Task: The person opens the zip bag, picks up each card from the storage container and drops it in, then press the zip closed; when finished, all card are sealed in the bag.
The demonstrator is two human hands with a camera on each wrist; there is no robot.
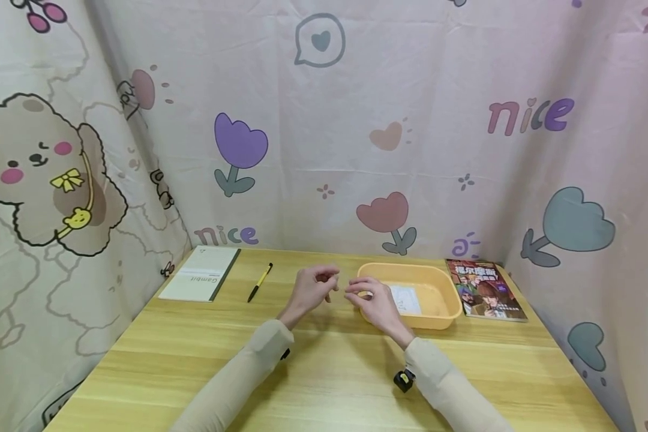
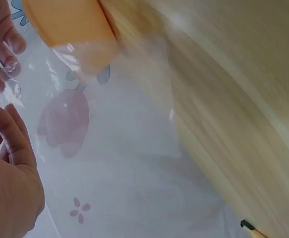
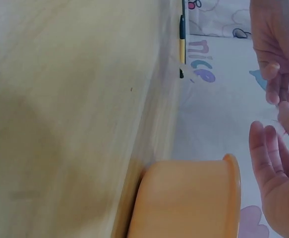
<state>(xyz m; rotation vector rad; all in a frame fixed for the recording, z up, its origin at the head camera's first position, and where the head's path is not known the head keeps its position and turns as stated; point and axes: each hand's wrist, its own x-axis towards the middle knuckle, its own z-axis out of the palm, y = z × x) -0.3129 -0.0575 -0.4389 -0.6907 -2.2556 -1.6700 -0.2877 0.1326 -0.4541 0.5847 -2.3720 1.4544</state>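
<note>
A thin clear plastic bag [image 2: 124, 109] hangs between the two hands, very faint in the head view but plain in the left wrist view, where it overlaps the curtain and the tub. My left hand [image 1: 311, 289] pinches its upper edge between thumb and fingers. From the other side my right hand [image 1: 379, 305] pinches the same edge, palm turned inward, with its fingertips close to the left ones. Both hands are raised above the table, the right one in front of the tub's left end. An orange-yellow plastic tub [image 1: 440, 297] holds a white printed paper [image 1: 406, 300].
On the wooden table [image 1: 324, 378], a white notebook [image 1: 198, 276] lies at the far left with a yellow and black pen [image 1: 260, 282] beside it. A colourful comic-style book [image 1: 488, 291] lies right of the tub. A patterned curtain [image 1: 313, 132] hangs behind the table.
</note>
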